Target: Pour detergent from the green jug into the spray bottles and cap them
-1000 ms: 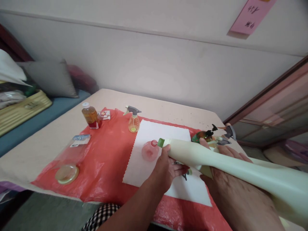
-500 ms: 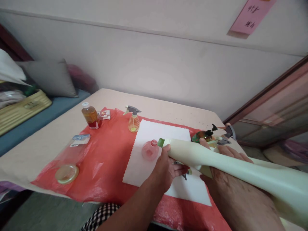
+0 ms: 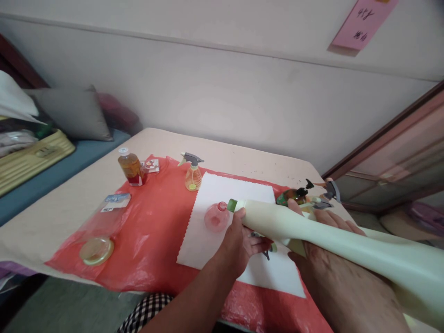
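Observation:
A long pale-green bottle (image 3: 333,243) with a green neck lies tilted, its mouth touching the opening of a small pink round bottle (image 3: 215,218) that stands on a white cloth (image 3: 222,189). My left hand (image 3: 239,243) is closed around the big bottle's neck from below. My right hand (image 3: 321,231) grips the bottle's body from underneath, farther back. A small dark object shows under my left hand; I cannot make it out.
A red plastic sheet (image 3: 149,240) covers the beige table (image 3: 243,159). On it stand an amber bottle (image 3: 131,167), a yellow spray bottle (image 3: 192,173), a clear bag with a lid (image 3: 99,236), and sprayer heads and a green bottle (image 3: 305,194) at right.

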A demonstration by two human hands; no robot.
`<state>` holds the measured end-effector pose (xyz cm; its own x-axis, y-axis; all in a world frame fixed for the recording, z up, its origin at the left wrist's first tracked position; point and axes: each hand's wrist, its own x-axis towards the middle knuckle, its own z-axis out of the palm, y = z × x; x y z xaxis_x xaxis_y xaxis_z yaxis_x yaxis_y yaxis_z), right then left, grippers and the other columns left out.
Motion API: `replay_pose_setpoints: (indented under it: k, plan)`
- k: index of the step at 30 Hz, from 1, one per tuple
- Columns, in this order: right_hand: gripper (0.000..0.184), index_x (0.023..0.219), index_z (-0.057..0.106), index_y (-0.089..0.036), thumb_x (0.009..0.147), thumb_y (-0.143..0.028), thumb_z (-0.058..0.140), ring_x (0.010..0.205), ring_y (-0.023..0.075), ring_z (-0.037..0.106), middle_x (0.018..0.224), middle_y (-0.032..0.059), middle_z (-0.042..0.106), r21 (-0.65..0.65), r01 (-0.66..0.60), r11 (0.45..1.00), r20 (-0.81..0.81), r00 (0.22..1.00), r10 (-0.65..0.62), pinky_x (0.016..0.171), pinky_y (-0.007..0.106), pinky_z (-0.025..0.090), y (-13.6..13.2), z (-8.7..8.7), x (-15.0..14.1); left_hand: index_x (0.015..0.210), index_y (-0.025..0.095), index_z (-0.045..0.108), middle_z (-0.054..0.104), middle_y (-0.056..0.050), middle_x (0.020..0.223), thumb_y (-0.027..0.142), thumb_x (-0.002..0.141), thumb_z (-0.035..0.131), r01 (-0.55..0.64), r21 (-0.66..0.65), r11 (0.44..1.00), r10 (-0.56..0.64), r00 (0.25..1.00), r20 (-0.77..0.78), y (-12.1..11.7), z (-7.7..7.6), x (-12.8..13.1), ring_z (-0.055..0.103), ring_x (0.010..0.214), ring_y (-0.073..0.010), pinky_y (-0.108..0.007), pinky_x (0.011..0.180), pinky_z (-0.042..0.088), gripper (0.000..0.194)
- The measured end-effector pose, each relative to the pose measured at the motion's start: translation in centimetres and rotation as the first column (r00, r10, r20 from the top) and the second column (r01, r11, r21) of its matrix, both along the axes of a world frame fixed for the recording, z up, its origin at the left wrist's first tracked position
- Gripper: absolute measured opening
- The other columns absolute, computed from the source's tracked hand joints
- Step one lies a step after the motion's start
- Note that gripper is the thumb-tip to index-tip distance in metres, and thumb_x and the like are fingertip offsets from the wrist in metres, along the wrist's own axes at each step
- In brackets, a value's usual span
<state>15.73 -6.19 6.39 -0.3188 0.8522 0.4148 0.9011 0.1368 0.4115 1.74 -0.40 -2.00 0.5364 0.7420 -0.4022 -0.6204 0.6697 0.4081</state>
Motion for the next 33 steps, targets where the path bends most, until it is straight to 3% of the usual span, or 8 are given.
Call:
replay_pose_setpoints:
  k: [6,12,22,33]
  plan:
    - [0.058,0.146,0.042,-0.011,0.088,-0.016,0.038,0.119,0.0428,0.050,0.112,0.0221,0.058,-0.044,0.032,0.999,0.006,0.999,-0.032,0.095,0.057,0.043,-0.23,0.56,-0.73,0.128,0.012,0.054,0.061,-0.016,0.113,0.058,0.091,0.037,-0.006,-0.012,1.000,0.006,1.000,-0.014,0.02,0.54,-0.07,0.065,0.080,-0.0237,-0.036,0.076,0.051,0.061]
    - [0.059,0.147,0.040,-0.012,0.088,-0.016,0.039,0.123,0.0437,0.048,0.115,0.0220,0.058,-0.035,0.022,0.999,-0.002,1.000,-0.023,0.095,0.057,0.044,-0.11,0.44,-0.61,0.129,0.012,0.054,0.062,-0.016,0.112,0.059,0.091,0.038,-0.008,-0.004,1.000,0.008,1.000,0.005,0.09,0.06,-0.04,0.065,0.081,-0.0240,-0.037,0.078,0.051,0.063]
    - [0.057,0.147,0.041,-0.013,0.091,-0.021,0.042,0.125,0.0431,0.045,0.126,0.0236,0.052,-0.066,0.045,0.997,0.034,0.999,-0.043,0.100,0.057,0.042,-0.19,0.06,-0.33,0.129,0.012,0.053,0.061,-0.018,0.121,0.058,0.092,0.035,-0.003,-0.025,1.000,0.003,1.000,0.015,0.11,0.11,-0.13,0.066,0.096,-0.0295,-0.039,0.081,0.051,0.062]
    - [0.058,0.146,0.042,-0.010,0.089,-0.018,0.040,0.125,0.0433,0.047,0.125,0.0253,0.055,-0.015,0.002,1.000,0.016,1.000,-0.002,0.099,0.058,0.042,-0.04,0.07,-0.59,0.131,0.013,0.053,0.061,-0.018,0.121,0.060,0.091,0.036,0.005,0.007,1.000,-0.005,1.000,0.014,-0.01,0.18,-0.27,0.067,0.096,-0.0299,-0.041,0.083,0.051,0.064]
